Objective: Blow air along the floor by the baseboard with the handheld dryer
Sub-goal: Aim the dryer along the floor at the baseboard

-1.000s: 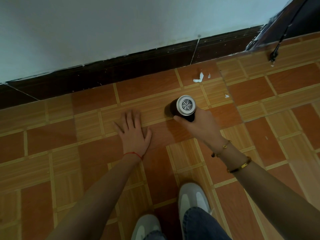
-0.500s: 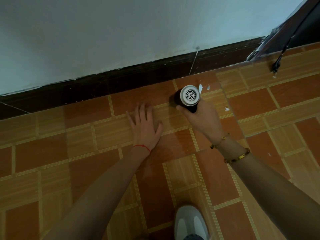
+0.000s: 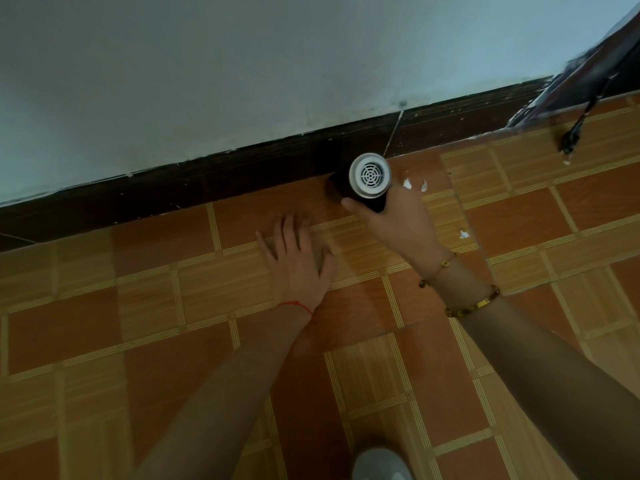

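Note:
A black handheld dryer (image 3: 367,180) with a white grilled rear end faces me, its nozzle aimed left and down at the foot of the dark baseboard (image 3: 221,183). My right hand (image 3: 398,223) is shut on its handle, which is hidden inside the fist. My left hand (image 3: 298,261) lies flat on the orange tiled floor (image 3: 138,306), fingers spread, a little left of and nearer than the dryer. Small white scraps (image 3: 414,184) lie on the tile just right of the dryer.
A white wall (image 3: 242,64) rises above the baseboard. A dark frame (image 3: 585,81) and a hanging black cord with plug (image 3: 573,135) are at the upper right. Another white scrap (image 3: 464,234) lies right of my wrist. A white shoe tip (image 3: 379,464) shows at the bottom.
My right hand has carried the dryer away from me until it reaches the baseboard. My left hand slid forward along the floor with it. The view moved closer to the wall.

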